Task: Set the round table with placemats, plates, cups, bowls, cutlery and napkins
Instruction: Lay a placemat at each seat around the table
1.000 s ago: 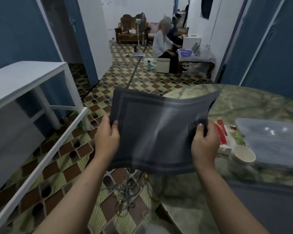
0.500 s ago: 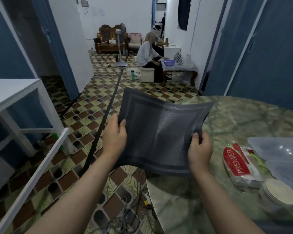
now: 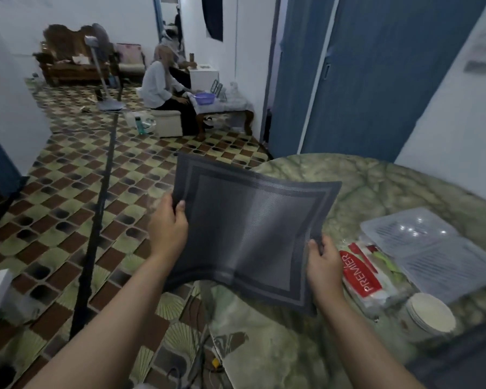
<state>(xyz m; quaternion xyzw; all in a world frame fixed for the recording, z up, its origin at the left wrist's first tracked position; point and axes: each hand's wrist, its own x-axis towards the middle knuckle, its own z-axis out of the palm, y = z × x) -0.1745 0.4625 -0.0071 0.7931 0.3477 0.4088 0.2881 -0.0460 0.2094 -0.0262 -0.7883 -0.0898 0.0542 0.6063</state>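
placemat [image 3: 253, 234] status: i read it as held in the air by both hands, partly over the near-left edge of the round table [image 3: 376, 186] and partly over the tiled floor [image 3: 68, 220]. left hand [image 3: 167, 231] grips the left edge with the thumb on top; right hand [image 3: 324, 265] pinches the right edge near the lower corner. hands are well apart, with the mat sagging in a crease between them. risk 1, as i judge it: the mat is limp, so lowering it with that crease in place may leave it buckled rather than flat. risk 2: much of the mat hangs beyond the table rim; a release here could let it slide off to the floor. risk 3: the napkin pack [image 3: 362, 273], the stack of paper plates [image 3: 429, 313] and the clear plastic container [image 3: 432, 248] lie just beside the right hand; a sideways sweep could knock them. recommended check: confirm full support under all corners before release.
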